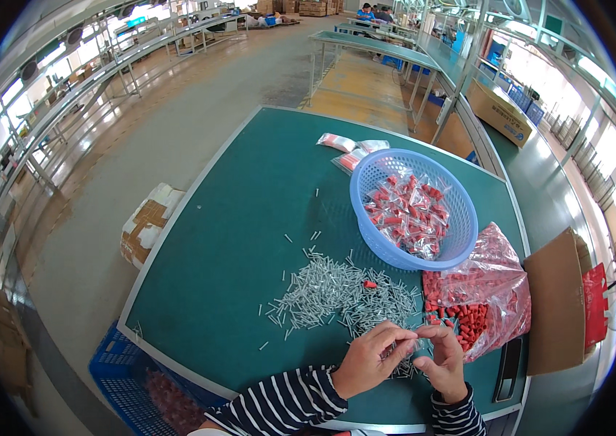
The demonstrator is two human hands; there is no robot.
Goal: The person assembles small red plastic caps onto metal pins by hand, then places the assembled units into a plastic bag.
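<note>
Taking the heap of silver screws [315, 294] on the green worktop [228, 247] as the clock's centre, with twelve at the far edge, the left hand [375, 361] is at five o'clock and the right hand [444, 361] at four. The left thumb and forefinger close in a pinch on what looks like a bit of clear film [415, 346] (too small and glassy to make out fully). The right hand curves round towards it, forefinger at the left fingertips and thumb standing apart from that finger; whether it grips the film too, I cannot tell. More screws lie under and around the hands, and one red piece [370, 284] sits on the heap.

At three o'clock, just beyond the right hand, a large clear bag [500, 276] lies with small red plugs [472, 320] at its near end. Between one and two, a blue perforated basket [459, 200] holds many clear packets [410, 218] with red contents. Flat red-and-white packets [337, 142] lie at twelve, behind the basket. Further out at three stands an open cardboard box [558, 305]; at four, a black flat object [508, 370]; at eight, below the worktop's edge, a blue crate [113, 356].
</note>
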